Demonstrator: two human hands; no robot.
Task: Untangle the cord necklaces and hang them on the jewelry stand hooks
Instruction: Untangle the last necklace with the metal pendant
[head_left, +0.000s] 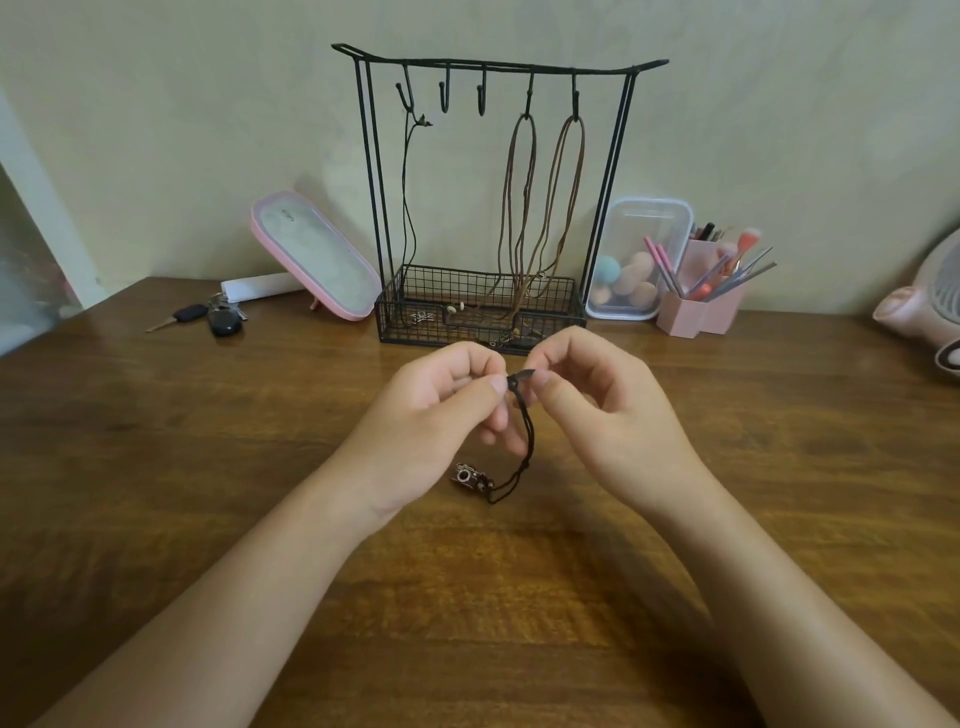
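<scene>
A black wire jewelry stand (498, 65) with several hooks stands at the back of the wooden table. A thin black cord (408, 208) hangs from its leftmost hook, and two brown cord necklaces (524, 208) hang from the two right hooks into the stand's mesh basket (480, 317). In front of the stand, my left hand (436, 410) and my right hand (597, 410) both pinch the top of a dark cord necklace (522, 441). Its cord drops between my hands to a small metal camera pendant (469, 475) lying on the table.
A pink-rimmed mirror (317, 254) leans at the stand's left, with keys (208, 316) beside it. To the right stand a clear box of makeup sponges (636, 260) and a pink brush holder (701, 306). A pink object (924, 306) sits at the far right edge.
</scene>
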